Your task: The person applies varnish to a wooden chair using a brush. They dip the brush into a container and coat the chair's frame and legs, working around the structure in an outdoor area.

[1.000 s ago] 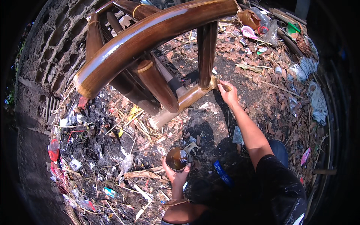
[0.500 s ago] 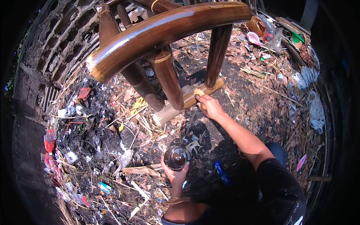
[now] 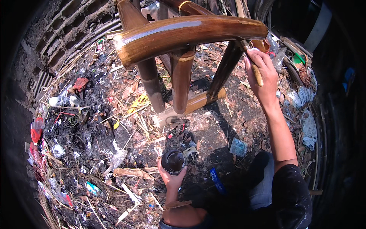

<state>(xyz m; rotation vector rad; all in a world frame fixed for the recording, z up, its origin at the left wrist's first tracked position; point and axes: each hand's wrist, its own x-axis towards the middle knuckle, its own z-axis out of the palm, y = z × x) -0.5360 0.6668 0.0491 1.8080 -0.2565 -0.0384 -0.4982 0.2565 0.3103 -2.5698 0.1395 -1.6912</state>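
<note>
A frame of thick brown bamboo poles stands in front of me, with a glossy curved rail (image 3: 190, 36) across its top. My right hand (image 3: 268, 78) is closed around the wooden handle of a brush (image 3: 257, 74). The brush head meets the underside of the rail near its right end; its bristles are mostly hidden. Low down, my left hand (image 3: 172, 181) cups a round jar (image 3: 164, 160) with dark liquid (image 3: 174, 162) inside. The bottom bamboo bar (image 3: 196, 102) rests on the ground, brown to the right and paler at its left end.
Dry leaves, straw and scattered litter cover the ground. A blue wrapper (image 3: 217, 181) and a teal square packet (image 3: 238, 147) lie near my leg (image 3: 263, 185). At the left rises a rough block wall (image 3: 57, 30). White plastic sheeting (image 3: 309, 129) lies along the right.
My right hand has lifted the brush from the bottom bar up to the right end of the top rail. The left hand still holds the jar low, and the view has shifted slightly.
</note>
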